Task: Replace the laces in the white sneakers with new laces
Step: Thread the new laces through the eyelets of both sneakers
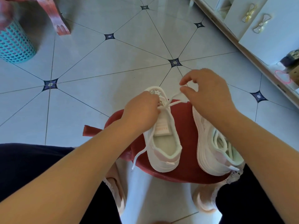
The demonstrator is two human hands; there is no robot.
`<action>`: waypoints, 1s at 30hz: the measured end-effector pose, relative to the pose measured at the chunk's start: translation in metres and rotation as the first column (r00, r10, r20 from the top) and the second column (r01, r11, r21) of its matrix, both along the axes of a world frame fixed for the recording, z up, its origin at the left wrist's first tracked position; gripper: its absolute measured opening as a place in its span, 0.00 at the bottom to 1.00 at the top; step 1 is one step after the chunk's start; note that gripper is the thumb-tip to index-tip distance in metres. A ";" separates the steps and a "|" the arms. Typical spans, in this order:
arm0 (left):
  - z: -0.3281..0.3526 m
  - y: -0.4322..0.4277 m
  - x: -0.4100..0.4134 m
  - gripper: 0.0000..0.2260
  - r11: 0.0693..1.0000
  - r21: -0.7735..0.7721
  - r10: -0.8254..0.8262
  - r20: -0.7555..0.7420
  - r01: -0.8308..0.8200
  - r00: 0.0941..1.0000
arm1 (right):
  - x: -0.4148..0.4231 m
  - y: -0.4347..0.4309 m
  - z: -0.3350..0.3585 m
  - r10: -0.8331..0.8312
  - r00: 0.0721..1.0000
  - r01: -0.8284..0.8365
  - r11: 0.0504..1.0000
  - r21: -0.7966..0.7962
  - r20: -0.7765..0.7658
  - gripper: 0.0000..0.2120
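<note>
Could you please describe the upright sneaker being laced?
The upright sneaker is white, seemingly fabric, with a pale pink heel panel, standing toe-away on the red stool. Its white lace crosses near the toe: the left hand grips the crossing, the right hand pinches a strand. One loose end hangs over its left side.

upright sneaker point(163, 152): we see it white with a pink heel panel, standing on the red stool point(186, 123), heel toward us, tongue label showing.
second sneaker point(208, 152): just right of the first, tipped on its side, ribbed sole facing the first.
lace point(174, 103): white, flat, crossed over the upright sneaker's eyelets; one end dangles past the stool's left edge.
</note>
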State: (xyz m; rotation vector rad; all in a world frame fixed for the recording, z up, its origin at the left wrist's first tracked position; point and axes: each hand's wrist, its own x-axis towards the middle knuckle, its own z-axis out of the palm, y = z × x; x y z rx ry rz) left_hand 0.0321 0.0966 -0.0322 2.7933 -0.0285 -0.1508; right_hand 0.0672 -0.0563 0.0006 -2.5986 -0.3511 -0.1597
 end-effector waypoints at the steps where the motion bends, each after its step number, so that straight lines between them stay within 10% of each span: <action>1: -0.001 0.001 0.001 0.09 0.999 -0.037 0.016 -0.008 -0.017 1.000 | 0.000 0.002 -0.006 -0.052 0.999 0.052 0.999 -0.010 0.001 0.07; 6: 0.001 0.007 0.007 0.06 0.939 -0.312 0.136 -0.055 -0.146 0.989 | -0.015 0.010 -0.018 0.077 0.889 -0.105 0.994 -0.038 -0.451 0.18; 11: 0.006 0.005 0.008 0.07 0.863 -0.450 0.220 -0.074 -0.229 0.973 | -0.022 0.013 -0.028 0.029 0.977 -0.034 0.999 -0.021 -0.210 0.16; 16: 0.018 0.017 0.011 0.14 0.597 -0.678 0.350 -0.261 -0.429 0.900 | -0.022 0.010 -0.032 0.002 0.981 -0.013 0.998 -0.057 -0.192 0.11; 18: 0.025 0.022 0.010 0.14 0.420 -0.786 0.342 -0.324 -0.453 0.882 | -0.021 0.009 -0.034 0.001 0.977 -0.012 0.999 -0.046 -0.214 0.09; 21: 0.045 0.040 0.010 0.12 -0.093 -0.934 0.304 -0.356 -0.345 0.884 | -0.018 0.005 -0.035 -0.022 0.973 0.020 1.000 -0.010 -0.229 0.11; 24: 0.063 0.069 0.008 0.13 -0.410 -0.904 0.094 -0.168 -0.116 0.981 | -0.019 0.003 -0.037 -0.047 0.964 0.061 0.997 0.045 -0.262 0.15; 27: 0.065 0.068 0.001 0.13 -0.268 -0.953 -0.022 -0.139 -0.139 0.990 | -0.021 0.005 -0.038 -0.027 0.971 0.040 0.998 0.050 -0.238 0.14; 30: 0.055 0.046 0.004 0.14 0.364 -0.868 0.224 -0.271 -0.338 0.936 | -0.023 0.006 -0.039 0.015 0.981 -0.010 1.000 0.029 -0.195 0.11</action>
